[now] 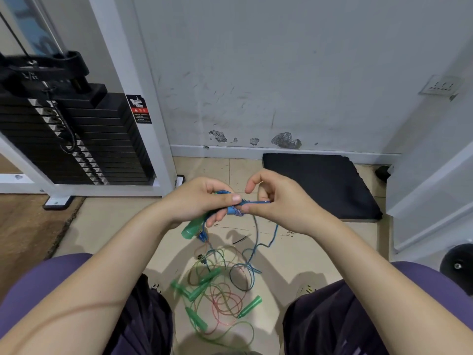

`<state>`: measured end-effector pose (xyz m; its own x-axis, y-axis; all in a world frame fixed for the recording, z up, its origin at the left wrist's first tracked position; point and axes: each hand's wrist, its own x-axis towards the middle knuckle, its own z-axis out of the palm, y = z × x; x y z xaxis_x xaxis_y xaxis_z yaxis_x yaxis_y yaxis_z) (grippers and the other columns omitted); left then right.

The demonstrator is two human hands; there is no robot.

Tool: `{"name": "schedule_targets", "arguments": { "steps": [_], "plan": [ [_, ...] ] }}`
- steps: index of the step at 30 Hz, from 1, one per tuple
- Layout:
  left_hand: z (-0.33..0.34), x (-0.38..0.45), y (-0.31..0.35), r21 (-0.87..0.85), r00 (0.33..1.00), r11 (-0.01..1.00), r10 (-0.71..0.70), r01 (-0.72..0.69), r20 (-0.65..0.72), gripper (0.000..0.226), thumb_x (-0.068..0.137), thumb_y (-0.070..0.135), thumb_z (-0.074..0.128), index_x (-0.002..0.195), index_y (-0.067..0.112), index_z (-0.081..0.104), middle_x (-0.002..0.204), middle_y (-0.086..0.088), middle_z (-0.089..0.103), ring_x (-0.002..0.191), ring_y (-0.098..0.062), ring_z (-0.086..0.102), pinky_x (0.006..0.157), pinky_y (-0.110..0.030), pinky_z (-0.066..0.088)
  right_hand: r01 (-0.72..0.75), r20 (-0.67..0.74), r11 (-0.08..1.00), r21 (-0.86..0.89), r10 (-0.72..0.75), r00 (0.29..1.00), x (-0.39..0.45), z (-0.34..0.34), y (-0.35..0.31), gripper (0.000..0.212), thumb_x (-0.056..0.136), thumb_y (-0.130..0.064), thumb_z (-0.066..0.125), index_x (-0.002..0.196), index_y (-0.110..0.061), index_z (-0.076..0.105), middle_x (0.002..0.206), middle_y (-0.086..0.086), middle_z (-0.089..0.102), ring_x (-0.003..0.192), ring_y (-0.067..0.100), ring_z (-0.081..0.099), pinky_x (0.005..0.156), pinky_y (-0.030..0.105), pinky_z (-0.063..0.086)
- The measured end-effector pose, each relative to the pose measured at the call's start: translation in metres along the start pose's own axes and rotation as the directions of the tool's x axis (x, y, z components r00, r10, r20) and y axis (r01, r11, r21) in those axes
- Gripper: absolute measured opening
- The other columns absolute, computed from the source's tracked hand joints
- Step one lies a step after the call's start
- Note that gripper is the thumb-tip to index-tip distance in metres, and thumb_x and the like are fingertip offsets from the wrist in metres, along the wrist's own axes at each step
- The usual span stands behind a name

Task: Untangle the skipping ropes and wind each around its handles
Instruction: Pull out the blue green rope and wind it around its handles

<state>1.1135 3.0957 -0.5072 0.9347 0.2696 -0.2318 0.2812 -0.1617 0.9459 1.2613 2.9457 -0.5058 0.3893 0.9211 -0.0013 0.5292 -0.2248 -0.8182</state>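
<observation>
Our left hand grips the blue handles with rope wound on them; our right hand pinches the blue rope just beside them. Below the handles, on the floor, the green ropes lie tangled.

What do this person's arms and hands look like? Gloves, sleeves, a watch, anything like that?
Both arms are bare from the hands back to the frame's edge: no sleeves in view, no gloves. The left hand and right hand show no rings, and neither wrist carries a watch or band. The fingernails look short and unpainted. A thin line crosses the left forearm.
</observation>
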Motion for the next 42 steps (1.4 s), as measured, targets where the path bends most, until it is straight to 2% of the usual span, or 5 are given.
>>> {"name": "schedule_targets", "arguments": {
  "steps": [6, 13, 23, 31, 42],
  "plan": [
    [-0.023, -0.007, 0.002, 0.017, 0.999, 1.0, -0.015, 0.015, -0.047, 0.025, 0.095, 0.025, 0.06, 0.086, 0.006, 0.071, 0.052, -0.002, 0.053, 0.043, -0.015, 0.043, 0.056, -0.025, 0.041, -0.007, -0.242, 1.0, 0.03, 0.014, 0.97, 0.004, -0.027, 0.006, 0.002, 0.087, -0.022, 0.07, 0.085, -0.023, 0.07, 0.077, 0.007, 0.066, 0.065, 0.015, 0.053, 0.068, 0.03, 0.044],
    [-0.001, 0.001, -0.002, -0.053, 0.997, 0.999, 0.01, -0.013, -0.072, 0.021, 0.094, 0.023, 0.061, 0.096, 0.004, 0.071, 0.053, -0.002, 0.051, 0.042, -0.012, 0.042, 0.047, -0.024, 0.032, -0.018, 0.13, 0.983, 0.185, -0.006, 0.991, -0.004, -0.002, -0.001, 0.046, 0.075, -0.014, 0.083, 0.109, -0.023, 0.054, 0.079, 0.0, 0.06, 0.063, 0.013, 0.051, 0.066, 0.03, 0.045],
    [-0.022, -0.007, 0.004, 0.036, 0.998, 0.999, -0.036, 0.038, -0.053, 0.025, 0.096, 0.023, 0.059, 0.087, 0.004, 0.072, 0.055, -0.004, 0.057, 0.052, -0.017, 0.05, 0.051, -0.016, 0.042, 0.032, -0.211, 0.991, 0.127, -0.005, 0.978, 0.001, -0.019, 0.0, 0.015, 0.082, -0.022, 0.077, 0.077, -0.019, 0.064, 0.055, -0.002, 0.04, 0.054, 0.015, 0.034, 0.057, 0.027, 0.031],
    [0.006, -0.002, 0.002, -0.094, 0.998, 0.994, 0.055, -0.051, 0.031, 0.026, 0.095, 0.031, 0.058, 0.08, 0.011, 0.066, 0.054, -0.006, 0.053, 0.041, -0.017, 0.043, 0.052, -0.027, 0.038, 0.02, 0.069, 0.979, 0.205, -0.035, 0.997, -0.005, 0.005, -0.011, 0.027, 0.08, -0.014, 0.079, 0.095, -0.018, 0.058, 0.061, -0.007, 0.053, 0.054, 0.007, 0.044, 0.053, 0.017, 0.035],
    [-0.018, -0.001, -0.009, 0.106, 0.998, 0.993, -0.059, 0.055, 0.033, 0.025, 0.1, 0.02, 0.053, 0.09, 0.003, 0.068, 0.075, -0.007, 0.068, 0.074, -0.017, 0.064, 0.064, -0.017, 0.047, -0.021, -0.365, 0.988, 0.154, 0.077, 0.928, 0.001, -0.027, 0.002, 0.012, 0.094, -0.012, 0.056, 0.087, -0.021, 0.061, 0.073, 0.0, 0.059, 0.063, 0.018, 0.051, 0.068, 0.031, 0.044]
  ]
}}
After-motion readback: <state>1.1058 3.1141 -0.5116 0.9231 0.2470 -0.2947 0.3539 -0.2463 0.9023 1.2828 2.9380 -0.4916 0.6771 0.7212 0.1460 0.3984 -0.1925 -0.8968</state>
